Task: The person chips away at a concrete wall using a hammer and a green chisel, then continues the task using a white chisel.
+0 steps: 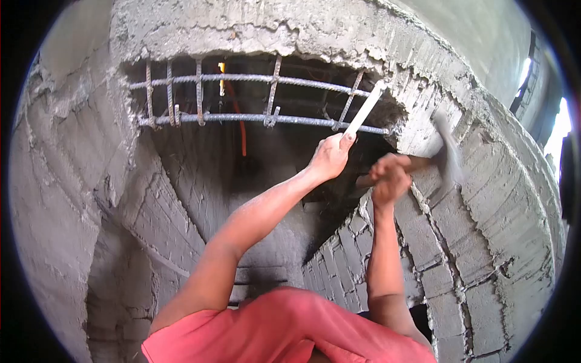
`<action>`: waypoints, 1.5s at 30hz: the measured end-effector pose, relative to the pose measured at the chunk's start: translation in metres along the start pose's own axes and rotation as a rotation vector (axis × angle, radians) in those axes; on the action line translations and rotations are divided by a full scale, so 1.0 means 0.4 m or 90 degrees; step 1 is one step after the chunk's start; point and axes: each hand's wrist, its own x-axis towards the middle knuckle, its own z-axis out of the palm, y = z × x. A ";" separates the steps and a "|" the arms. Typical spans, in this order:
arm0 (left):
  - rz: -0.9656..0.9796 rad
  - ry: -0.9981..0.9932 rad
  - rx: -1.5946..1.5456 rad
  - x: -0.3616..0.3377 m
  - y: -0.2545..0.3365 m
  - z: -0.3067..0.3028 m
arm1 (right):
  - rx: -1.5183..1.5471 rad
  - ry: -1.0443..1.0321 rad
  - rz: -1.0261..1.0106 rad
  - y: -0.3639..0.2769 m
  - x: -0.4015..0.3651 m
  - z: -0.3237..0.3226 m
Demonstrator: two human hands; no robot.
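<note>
My left hand (pixel 328 157) is wrapped around a pale, straight chisel (pixel 365 111). Its far tip meets the broken concrete edge (pixel 387 91) at the right end of the opening. To the right, my right hand (pixel 391 178) grips the wooden handle of a hammer (pixel 446 148), whose head is smeared by motion and stands apart from the chisel. Behind the chisel, two long ribbed steel bars (pixel 236 117) with several short cross ties span the opening.
Rough concrete (pixel 242 18) borders the opening above. A brick wall with mortar joints (pixel 436 284) lies at lower right, and a plastered wall (pixel 60 199) at left. An orange strip (pixel 243 138) and a yellow piece (pixel 222 78) hang in the dark opening.
</note>
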 end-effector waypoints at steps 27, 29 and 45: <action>0.159 0.004 0.257 -0.034 -0.113 -0.047 | 0.068 -0.027 -0.193 -0.019 -0.272 -0.086; 0.146 -0.031 0.273 -0.026 -0.102 -0.081 | 0.082 -0.011 0.046 0.010 -0.352 -0.129; 0.063 0.072 0.353 0.017 -0.066 -0.042 | 0.352 -0.007 0.149 0.084 -0.233 -0.107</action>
